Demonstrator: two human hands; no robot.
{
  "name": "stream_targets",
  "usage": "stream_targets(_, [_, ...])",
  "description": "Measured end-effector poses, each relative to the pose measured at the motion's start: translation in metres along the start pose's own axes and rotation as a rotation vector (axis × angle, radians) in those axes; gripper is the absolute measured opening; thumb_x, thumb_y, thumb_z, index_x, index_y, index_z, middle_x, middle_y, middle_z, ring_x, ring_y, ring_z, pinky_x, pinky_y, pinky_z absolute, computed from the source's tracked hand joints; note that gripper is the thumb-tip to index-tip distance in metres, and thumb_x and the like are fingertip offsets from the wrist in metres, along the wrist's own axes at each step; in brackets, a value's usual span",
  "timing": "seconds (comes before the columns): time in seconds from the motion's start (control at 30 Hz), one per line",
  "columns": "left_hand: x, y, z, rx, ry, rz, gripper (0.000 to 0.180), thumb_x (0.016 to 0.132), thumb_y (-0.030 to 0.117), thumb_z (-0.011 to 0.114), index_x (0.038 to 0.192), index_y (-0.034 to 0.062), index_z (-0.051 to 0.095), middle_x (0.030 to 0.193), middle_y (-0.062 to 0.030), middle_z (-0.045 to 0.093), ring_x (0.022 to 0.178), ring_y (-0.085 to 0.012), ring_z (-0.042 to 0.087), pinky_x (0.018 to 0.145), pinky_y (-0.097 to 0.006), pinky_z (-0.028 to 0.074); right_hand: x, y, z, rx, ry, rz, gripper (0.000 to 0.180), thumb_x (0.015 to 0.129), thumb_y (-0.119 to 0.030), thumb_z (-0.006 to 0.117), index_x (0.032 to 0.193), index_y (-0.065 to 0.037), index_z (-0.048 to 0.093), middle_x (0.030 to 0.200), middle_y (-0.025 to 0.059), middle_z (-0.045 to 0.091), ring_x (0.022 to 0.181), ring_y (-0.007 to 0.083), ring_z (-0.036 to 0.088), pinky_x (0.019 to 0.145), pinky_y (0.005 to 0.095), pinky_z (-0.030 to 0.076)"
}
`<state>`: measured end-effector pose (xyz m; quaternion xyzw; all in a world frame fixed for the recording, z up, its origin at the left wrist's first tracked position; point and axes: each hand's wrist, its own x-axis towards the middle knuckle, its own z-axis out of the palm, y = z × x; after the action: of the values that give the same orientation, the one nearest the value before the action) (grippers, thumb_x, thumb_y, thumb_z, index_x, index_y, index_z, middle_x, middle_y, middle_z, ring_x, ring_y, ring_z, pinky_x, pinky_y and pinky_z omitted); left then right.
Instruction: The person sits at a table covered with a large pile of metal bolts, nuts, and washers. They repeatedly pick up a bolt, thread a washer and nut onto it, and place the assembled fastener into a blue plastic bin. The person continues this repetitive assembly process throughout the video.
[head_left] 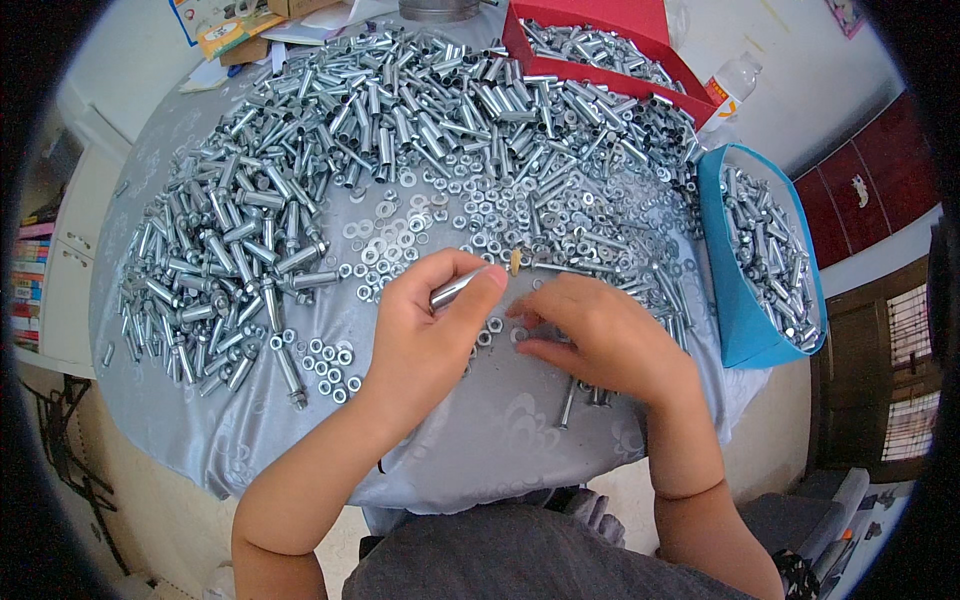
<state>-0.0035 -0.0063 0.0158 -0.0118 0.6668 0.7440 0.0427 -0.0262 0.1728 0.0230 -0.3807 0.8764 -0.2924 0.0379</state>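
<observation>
My left hand (440, 315) is closed around a shiny metal sleeve (455, 290), gripped between thumb and fingers above the middle of the table. Close to its thumb tip shows a small yellowish piece (515, 262); whether it is on the held part I cannot tell. My right hand (605, 335) hovers just to the right, thumb and fingers curved and apart. A washer (518, 335) shows by the gap between those fingers, seemingly on the cloth. Loose nuts (495, 325) lie between the hands, and a long bolt (566, 403) lies below the right hand.
Assembled sleeve bolts (240, 250) are heaped at left, loose sleeves (430, 125) at the back, washers (385, 240) in the middle. A red box (690, 98) and a blue bin (750, 335) hold more metal parts. A plastic bottle (735, 85) stands beside the red box.
</observation>
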Motion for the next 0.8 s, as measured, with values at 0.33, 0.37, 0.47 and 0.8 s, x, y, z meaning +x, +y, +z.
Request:
stream_targets(0.33, [-0.001,0.000,0.000,0.021,-0.004,0.000,0.017,0.084,0.017,0.058,0.082,0.0006,0.058,0.067,0.0048,0.050,0.060,0.0003,0.040,0.050,-0.016,0.032,0.001,0.004,0.002,-0.053,-0.018,-0.033,0.018,0.068,-0.013,0.067,0.082,-0.004,0.059,0.082,0.0087,0.056,0.077,0.0269,0.055,0.067,0.0350,0.045])
stream_targets(0.37, [0.000,-0.002,0.000,0.025,-0.006,0.024,0.017,0.084,0.017,0.058,0.082,0.0005,0.058,0.068,0.0047,0.050,0.061,0.0003,0.040,0.050,-0.016,0.033,0.002,0.004,0.002,-0.047,-0.018,-0.039,0.018,0.068,-0.012,0.067,0.082,-0.004,0.059,0.082,0.0083,0.056,0.076,0.0258,0.055,0.066,0.0337,0.045])
stream_targets(0.47, [0.000,-0.006,0.001,0.025,-0.029,0.068,0.016,0.084,0.016,0.057,0.083,0.0001,0.058,0.071,0.0041,0.051,0.064,-0.0002,0.042,0.052,-0.016,0.034,0.002,-0.006,-0.003,0.155,0.018,0.022,0.014,0.070,-0.006,0.067,0.082,-0.004,0.058,0.081,0.0062,0.057,0.073,0.0191,0.056,0.065,0.0287,0.044])
stream_targets(0.8, [-0.003,0.004,-0.003,-0.020,-0.192,-0.051,0.013,0.080,0.014,0.058,0.077,0.0010,0.060,0.068,0.0017,0.054,0.065,-0.0026,0.046,0.055,-0.018,0.035,0.001,-0.018,-0.003,0.854,0.298,0.235,0.015,0.077,-0.005,0.064,0.089,-0.002,0.055,0.082,0.0003,0.057,0.076,0.0071,0.053,0.067,0.0210,0.043])
